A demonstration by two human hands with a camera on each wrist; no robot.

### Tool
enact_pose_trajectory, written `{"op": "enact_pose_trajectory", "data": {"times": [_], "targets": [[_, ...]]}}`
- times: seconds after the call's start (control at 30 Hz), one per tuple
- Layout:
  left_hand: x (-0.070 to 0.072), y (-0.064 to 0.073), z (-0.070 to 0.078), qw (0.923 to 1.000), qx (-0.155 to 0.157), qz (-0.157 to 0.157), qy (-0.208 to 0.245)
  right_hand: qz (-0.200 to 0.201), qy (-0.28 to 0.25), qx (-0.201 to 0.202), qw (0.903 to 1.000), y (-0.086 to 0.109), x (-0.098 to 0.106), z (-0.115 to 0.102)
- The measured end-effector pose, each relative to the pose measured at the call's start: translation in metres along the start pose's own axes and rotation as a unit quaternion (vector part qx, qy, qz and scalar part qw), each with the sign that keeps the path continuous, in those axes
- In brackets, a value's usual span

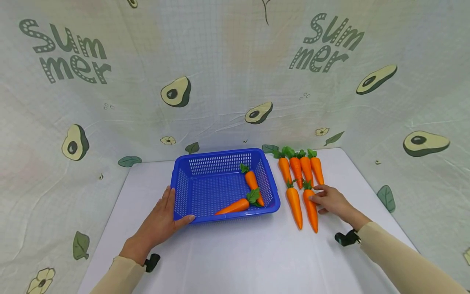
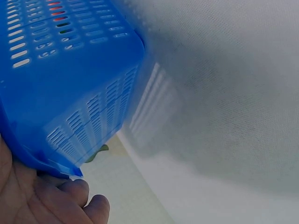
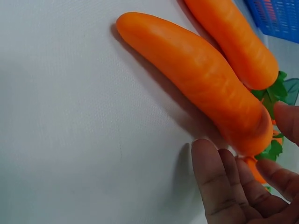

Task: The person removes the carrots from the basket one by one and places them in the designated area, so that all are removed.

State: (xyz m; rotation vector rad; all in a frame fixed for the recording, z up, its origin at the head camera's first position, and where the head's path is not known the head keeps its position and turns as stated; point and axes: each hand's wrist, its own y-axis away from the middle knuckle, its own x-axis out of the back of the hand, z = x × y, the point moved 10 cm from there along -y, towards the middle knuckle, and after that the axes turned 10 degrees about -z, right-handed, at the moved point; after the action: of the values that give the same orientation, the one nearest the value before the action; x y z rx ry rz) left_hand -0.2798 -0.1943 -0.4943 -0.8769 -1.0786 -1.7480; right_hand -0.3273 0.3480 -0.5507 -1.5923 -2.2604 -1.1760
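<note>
Orange, smooth and tapering, the right-hand carrot of the near row (image 1: 310,210) lies on the white tabletop (image 1: 227,261), tip toward the person, its leafy end partly hidden by the right hand (image 1: 331,201). That hand is spread, its fingers parted about the leafy end; whether any fingertip touches it I cannot tell. In the right wrist view a dark patch near the carrot's thick end hides the surface detail, and the fingers are cut off by the frame.

Just left lies its neighbour (image 1: 294,207), parallel and whole in the head view but cropped in the right wrist view. Beyond them stands a row of four carrots (image 1: 284,168), their tips running close to or behind the nearer leaves, so the contacts are hard to make out.

Further left sits the blue basket (image 1: 225,154), two carrots (image 1: 233,206) inside it near its right and front sides. The left hand (image 1: 160,220) is spread wide at its near left corner, thumb on the front rim, fingers along the left side; the left wrist view crops the palm, and the basket's contents show only as coloured specks through slots.

Beige sleeves (image 1: 404,257) run off the frame, before a printed cloth (image 1: 216,53) lettered "summer".
</note>
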Motion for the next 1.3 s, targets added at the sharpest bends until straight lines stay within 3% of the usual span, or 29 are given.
{"op": "enact_pose_trajectory", "data": {"times": [0.53,0.83,0.97,1.1,1.2,1.3], "targets": [[-0.002,-0.001,-0.002,1.0,0.009,-0.003,0.002,-0.016,-0.029,0.013,0.9994,-0.005,-0.011,-0.002],[-0.001,-0.002,-0.001,0.9999,0.01,-0.007,0.003,0.01,0.03,0.02,0.9993,0.0,0.006,-0.013],[-0.001,-0.002,-0.001,0.9999,0.011,-0.007,-0.001,0.042,0.079,0.048,0.9949,0.002,0.024,-0.037],[0.0,-0.001,0.0,0.9999,0.008,-0.004,-0.008,0.091,0.144,0.088,0.9814,0.005,0.04,-0.082],[0.001,-0.001,0.001,0.9999,0.007,-0.004,-0.008,0.108,0.168,0.12,0.9724,0.007,0.04,-0.124],[0.002,-0.001,0.001,0.9999,0.008,-0.005,-0.007,0.092,0.173,0.155,0.9683,0.007,0.028,-0.167]]}}
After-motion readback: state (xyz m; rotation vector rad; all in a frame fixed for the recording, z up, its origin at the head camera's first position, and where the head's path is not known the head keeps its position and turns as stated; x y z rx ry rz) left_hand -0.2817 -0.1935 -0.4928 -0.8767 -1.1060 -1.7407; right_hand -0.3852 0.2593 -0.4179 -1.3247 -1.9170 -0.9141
